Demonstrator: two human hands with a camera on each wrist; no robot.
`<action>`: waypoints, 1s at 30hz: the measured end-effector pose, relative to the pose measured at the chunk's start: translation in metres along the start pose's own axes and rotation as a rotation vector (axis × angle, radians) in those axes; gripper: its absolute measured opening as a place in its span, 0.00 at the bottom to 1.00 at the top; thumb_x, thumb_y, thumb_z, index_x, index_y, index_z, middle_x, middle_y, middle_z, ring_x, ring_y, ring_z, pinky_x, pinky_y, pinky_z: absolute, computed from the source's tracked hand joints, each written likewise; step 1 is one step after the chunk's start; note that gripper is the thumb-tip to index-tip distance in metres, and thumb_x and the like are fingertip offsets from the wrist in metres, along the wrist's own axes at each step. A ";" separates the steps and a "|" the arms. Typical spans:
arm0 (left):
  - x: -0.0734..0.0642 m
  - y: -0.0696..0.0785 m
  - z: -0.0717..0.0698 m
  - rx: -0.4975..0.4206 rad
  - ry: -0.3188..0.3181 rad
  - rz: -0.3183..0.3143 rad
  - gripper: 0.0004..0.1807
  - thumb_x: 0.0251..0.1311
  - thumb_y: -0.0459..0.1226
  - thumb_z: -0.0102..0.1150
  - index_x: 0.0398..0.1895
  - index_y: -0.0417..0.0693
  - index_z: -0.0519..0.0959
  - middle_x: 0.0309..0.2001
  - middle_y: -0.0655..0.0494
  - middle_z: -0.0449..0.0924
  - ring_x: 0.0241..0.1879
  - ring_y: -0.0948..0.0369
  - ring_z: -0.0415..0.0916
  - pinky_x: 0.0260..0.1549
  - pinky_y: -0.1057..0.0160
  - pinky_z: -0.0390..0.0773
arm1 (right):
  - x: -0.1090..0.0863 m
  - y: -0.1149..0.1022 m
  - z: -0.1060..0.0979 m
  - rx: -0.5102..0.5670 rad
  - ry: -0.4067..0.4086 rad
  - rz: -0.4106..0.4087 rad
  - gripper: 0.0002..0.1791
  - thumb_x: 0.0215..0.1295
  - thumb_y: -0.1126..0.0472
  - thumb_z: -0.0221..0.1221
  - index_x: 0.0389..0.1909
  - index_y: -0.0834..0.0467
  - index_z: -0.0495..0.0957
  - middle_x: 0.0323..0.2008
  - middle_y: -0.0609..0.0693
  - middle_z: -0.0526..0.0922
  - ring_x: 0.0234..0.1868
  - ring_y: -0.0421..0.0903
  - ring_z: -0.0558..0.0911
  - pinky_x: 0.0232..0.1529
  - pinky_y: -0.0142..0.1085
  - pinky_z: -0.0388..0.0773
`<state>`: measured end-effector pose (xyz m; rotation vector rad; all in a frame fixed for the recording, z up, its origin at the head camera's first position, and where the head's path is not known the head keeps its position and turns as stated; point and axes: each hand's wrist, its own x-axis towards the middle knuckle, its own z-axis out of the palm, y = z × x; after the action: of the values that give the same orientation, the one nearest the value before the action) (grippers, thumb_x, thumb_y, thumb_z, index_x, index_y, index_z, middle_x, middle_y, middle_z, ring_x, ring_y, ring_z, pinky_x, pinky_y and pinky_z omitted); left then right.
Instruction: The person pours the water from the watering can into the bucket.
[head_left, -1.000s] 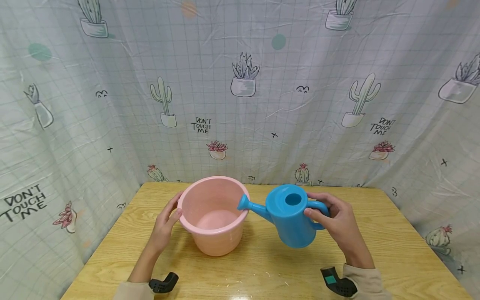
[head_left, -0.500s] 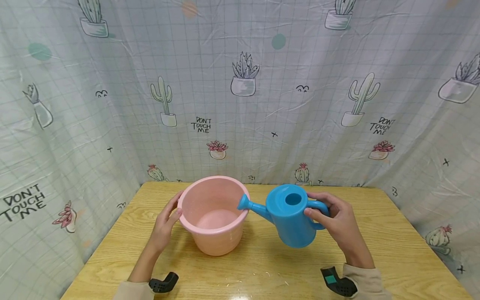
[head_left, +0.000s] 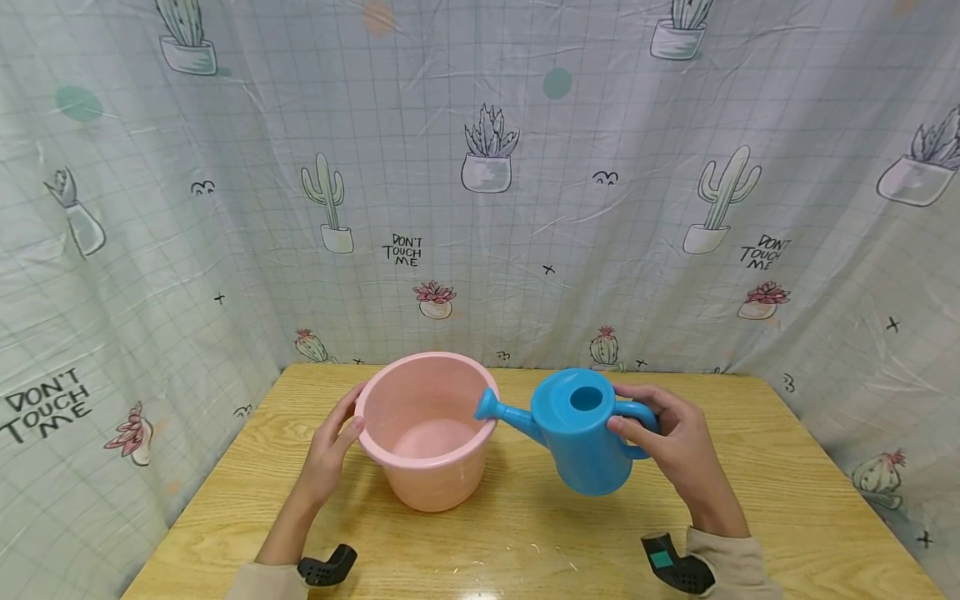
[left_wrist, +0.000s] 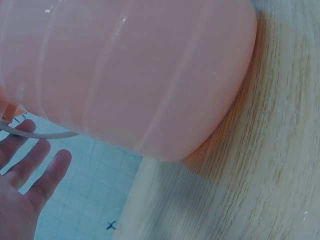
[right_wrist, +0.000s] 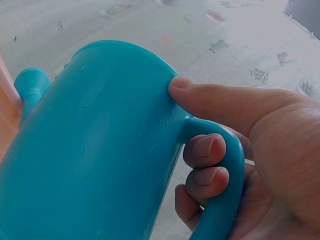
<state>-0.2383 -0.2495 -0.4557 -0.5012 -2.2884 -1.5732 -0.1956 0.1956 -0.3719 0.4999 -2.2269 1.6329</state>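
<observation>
Cactus-print cloth is hanging behind a wooden table; right hand, fingers curled, is gripping the handle of the blue watering can; left hand, fingers fairly straight, is touching the pink bucket standing on the table; spout is overlapping its right rim; nothing is visibly shifting since a second ago, apparently a steady hold.

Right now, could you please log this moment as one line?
left hand: at rim of pink bucket | right hand: grips blue watering can by handle | spout tip: at bucket rim
</observation>
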 end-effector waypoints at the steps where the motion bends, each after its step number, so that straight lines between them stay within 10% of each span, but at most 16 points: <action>1: 0.000 0.000 0.000 0.001 0.000 0.000 0.27 0.73 0.34 0.40 0.74 0.54 0.58 0.73 0.49 0.60 0.65 0.77 0.59 0.56 0.80 0.62 | 0.000 0.000 0.000 -0.002 0.001 0.000 0.21 0.60 0.71 0.62 0.56 0.68 0.75 0.44 0.32 0.83 0.44 0.34 0.84 0.46 0.27 0.79; 30: 0.000 -0.001 0.000 -0.016 -0.003 0.013 0.27 0.73 0.33 0.40 0.74 0.49 0.57 0.72 0.47 0.60 0.65 0.78 0.59 0.56 0.81 0.62 | -0.001 0.000 -0.002 0.018 -0.015 -0.005 0.22 0.61 0.71 0.62 0.57 0.67 0.75 0.46 0.34 0.83 0.46 0.35 0.83 0.46 0.28 0.80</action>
<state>-0.2387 -0.2499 -0.4564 -0.5222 -2.2721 -1.5870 -0.1948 0.1972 -0.3718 0.5241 -2.2217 1.6530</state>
